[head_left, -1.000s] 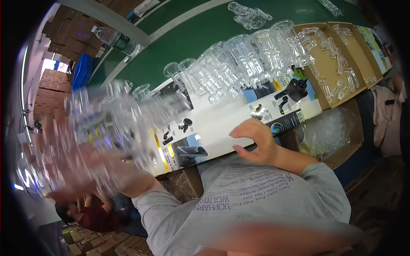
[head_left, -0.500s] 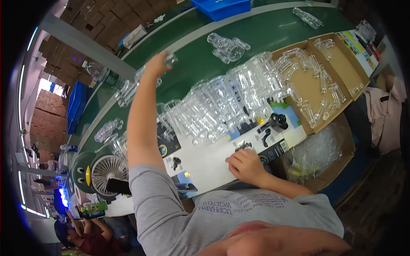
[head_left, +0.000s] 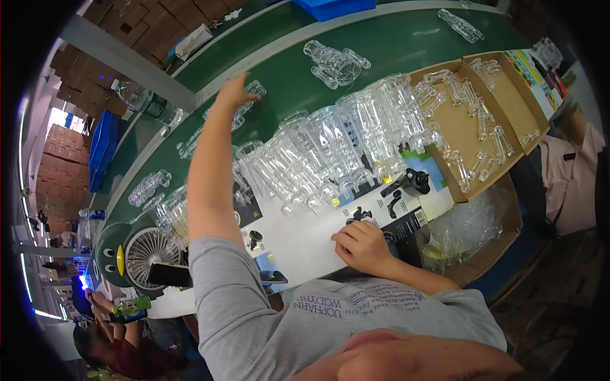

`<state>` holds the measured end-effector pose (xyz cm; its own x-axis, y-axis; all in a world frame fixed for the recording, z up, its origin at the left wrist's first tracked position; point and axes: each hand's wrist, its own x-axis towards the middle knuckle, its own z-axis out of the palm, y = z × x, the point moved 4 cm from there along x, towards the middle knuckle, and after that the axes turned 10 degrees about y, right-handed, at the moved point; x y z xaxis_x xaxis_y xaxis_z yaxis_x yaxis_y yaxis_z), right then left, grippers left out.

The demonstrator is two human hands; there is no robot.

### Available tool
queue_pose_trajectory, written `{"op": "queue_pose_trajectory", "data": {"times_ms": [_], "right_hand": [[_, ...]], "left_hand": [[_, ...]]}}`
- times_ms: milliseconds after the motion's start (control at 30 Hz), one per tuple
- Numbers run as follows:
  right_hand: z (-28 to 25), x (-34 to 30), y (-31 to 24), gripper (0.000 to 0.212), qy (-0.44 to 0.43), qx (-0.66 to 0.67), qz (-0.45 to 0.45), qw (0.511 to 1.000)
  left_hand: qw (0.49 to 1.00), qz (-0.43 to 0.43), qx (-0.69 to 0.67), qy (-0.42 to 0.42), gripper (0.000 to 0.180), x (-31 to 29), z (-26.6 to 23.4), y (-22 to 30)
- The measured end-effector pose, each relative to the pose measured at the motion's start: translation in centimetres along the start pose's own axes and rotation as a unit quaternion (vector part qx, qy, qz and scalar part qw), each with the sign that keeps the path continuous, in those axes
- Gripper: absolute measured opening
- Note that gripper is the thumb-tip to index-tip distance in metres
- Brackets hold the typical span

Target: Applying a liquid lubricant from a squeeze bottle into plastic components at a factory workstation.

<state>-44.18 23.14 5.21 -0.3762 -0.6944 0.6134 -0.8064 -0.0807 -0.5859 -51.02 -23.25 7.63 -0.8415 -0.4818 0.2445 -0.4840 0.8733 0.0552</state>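
Note:
My left arm stretches over the green surface, and my left hand [head_left: 234,92] has its fingers apart beside a clear tubular piece [head_left: 256,89]. More clear pieces [head_left: 190,143] lie partly behind the forearm. My right hand [head_left: 363,246] rests with curled fingers on the white printed board [head_left: 298,247]; nothing shows in it. Beyond that hand, a dense row of clear cup-like tubular pieces [head_left: 333,146] lies across the board. Farther off, a small cluster of clear pieces [head_left: 340,63] sits on the green surface [head_left: 279,66].
At the right, a cardboard tray [head_left: 454,130] holds several small clear parts; below it stands a box with clear plastic bags [head_left: 470,232]. A fan [head_left: 152,251], a phone [head_left: 170,275] and a plastic bottle [head_left: 149,101] are at the left. Blue bins [head_left: 333,7] stand farther back. Another person [head_left: 130,346] sits lower left.
My left hand has shifted slightly, and its fingers look more spread beside the clear piece. The right hand stays almost where it was. The whole view has tilted slightly.

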Motion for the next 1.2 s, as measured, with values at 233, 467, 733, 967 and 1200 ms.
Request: {"op": "queue_pose_trajectory", "data": {"times_ms": [233,467,733,967,1200], "right_hand": [[-0.3,-0.4,0.3,0.012,0.027,-0.002,0.007,1.0],[-0.4,-0.7,0.0,0.011,0.051,0.022,-0.007,0.998],[-2.6,-1.8,2.0,0.025,0.055,0.438,0.281,0.852],[-4.0,-1.9,4.7,0.08,0.125,0.841,0.41,0.331],[-3.5,-0.5,6.7,0.07,0.187,0.885,0.394,0.164]], "left_hand": [[0.989,0.031,-0.133,-0.047,0.032,-4.9,-13.3,12.4],[0.978,-0.001,-0.161,-0.13,0.039,-13.5,-13.7,15.1],[0.958,0.011,-0.277,-0.074,0.023,-15.6,-16.0,13.6],[0.873,0.013,-0.468,0.136,0.018,-22.7,-19.7,15.3],[0.556,-0.193,-0.792,0.163,0.029,-33.5,-14.2,17.1]]}}
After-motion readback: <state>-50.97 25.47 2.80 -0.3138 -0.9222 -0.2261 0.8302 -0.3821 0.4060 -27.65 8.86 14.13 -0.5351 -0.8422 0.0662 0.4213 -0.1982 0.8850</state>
